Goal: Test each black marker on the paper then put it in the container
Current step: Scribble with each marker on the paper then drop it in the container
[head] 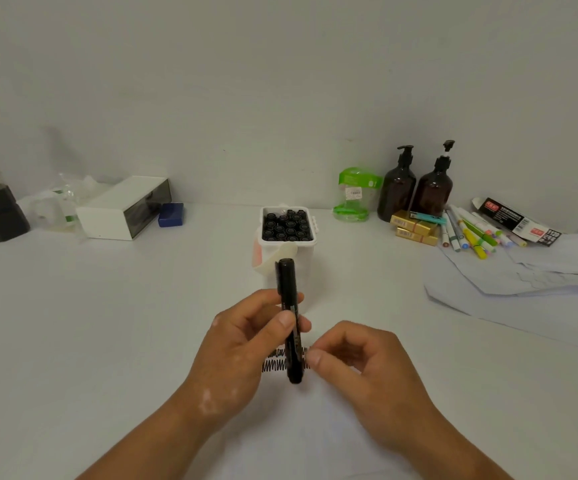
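From the head camera, the left hand point(242, 344) is pinching a black marker point(290, 320) between thumb and fingers, holding it nearly upright above the table point(107, 323), capped end pointing up and away. The right hand point(367, 368) is sitting just beside the marker's lower end, fingers curled in toward it; whether they are actually touching the barrel, I cannot tell. Under both hands the paper point(315, 427) is lying flat, with black zigzag scribbles point(273, 365) showing just left of the marker. Straight behind, the white container point(289, 251) is standing packed with black markers, top open. Open tabletop is stretching wide on the left, out to a white box point(125, 209) and a blue block point(171, 214) near the wall. On the right, loose sheets point(523, 289) are crowding the edge, with coloured pens point(471, 233), gold boxes point(415, 228) and two brown pump bottles point(415, 188) behind them.
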`<act>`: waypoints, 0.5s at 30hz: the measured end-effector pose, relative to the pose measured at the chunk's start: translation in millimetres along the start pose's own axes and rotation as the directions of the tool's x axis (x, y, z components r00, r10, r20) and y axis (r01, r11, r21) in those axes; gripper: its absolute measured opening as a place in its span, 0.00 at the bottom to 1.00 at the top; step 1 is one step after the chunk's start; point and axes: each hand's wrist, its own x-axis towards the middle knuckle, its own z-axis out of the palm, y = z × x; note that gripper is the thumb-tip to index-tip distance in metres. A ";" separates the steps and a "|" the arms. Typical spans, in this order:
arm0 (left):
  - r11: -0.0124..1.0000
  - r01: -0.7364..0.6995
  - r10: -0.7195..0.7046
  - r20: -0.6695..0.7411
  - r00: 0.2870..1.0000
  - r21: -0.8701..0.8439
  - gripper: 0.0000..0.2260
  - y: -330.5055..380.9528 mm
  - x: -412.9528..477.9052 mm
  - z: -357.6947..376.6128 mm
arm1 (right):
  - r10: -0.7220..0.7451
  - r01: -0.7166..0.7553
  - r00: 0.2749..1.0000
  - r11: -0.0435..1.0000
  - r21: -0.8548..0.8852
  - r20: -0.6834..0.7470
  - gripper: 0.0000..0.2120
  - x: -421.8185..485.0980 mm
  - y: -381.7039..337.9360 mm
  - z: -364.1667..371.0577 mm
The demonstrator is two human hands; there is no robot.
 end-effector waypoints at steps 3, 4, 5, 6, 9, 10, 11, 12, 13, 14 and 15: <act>0.988 -0.048 0.037 0.079 0.996 0.147 0.09 1.0 0.1 -6.1 | -0.007 0.016 0.996 0.994 0.110 -0.086 0.09 1.6 -0.4 -7.2; 0.976 -0.071 0.044 0.131 0.990 0.206 0.09 0.5 0.2 -6.9 | -0.012 0.024 0.996 0.990 0.139 -0.083 0.10 1.8 -1.7 -9.8; 0.963 -0.094 0.047 0.187 0.981 0.253 0.09 -0.6 -0.1 -7.4 | -0.022 0.032 0.997 0.988 0.152 -0.068 0.11 1.7 -2.6 -11.7; 0.951 -0.120 0.049 0.242 0.969 0.284 0.09 -2.3 -0.3 -7.8 | -0.037 0.043 0.998 0.988 0.148 -0.048 0.12 1.2 -3.2 -12.7; 0.945 -0.139 0.034 0.336 0.941 0.296 0.10 -4.3 -0.6 -9.0 | -0.079 0.079 0.997 0.993 0.084 0.002 0.09 0.4 -7.1 -11.4; 0.950 -0.125 0.024 0.332 0.943 0.286 0.11 -4.1 0.1 -10.2 | -0.092 0.092 0.996 0.995 0.051 -0.001 0.08 1.6 -9.9 -11.8; 0.954 -0.110 0.018 0.310 0.951 0.281 0.12 -4.4 0.9 -11.9 | -0.108 0.108 0.994 0.994 0.021 -0.021 0.06 4.2 -13.4 -14.2; 0.955 -0.093 0.015 0.271 0.963 0.280 0.14 -5.4 2.1 -14.5 | -0.126 0.127 0.990 0.992 0.004 -0.063 0.06 8.9 -18.1 -19.2; 0.959 -0.063 0.003 0.214 0.977 0.276 0.15 -7.2 3.9 -18.1 | -0.146 0.147 0.982 0.989 -0.006 -0.123 0.06 15.5 -24.0 -26.9; 0.966 -0.015 -0.021 0.137 0.990 0.259 0.15 -9.8 6.9 -22.5 | -0.171 0.170 0.966 0.985 -0.021 -0.193 0.06 23.7 -31.4 -36.4; 0.973 0.043 -0.056 0.049 0.997 0.229 0.15 -13.2 10.3 -27.6 | -0.200 0.195 0.942 0.980 -0.047 -0.268 0.07 33.6 -40.5 -46.8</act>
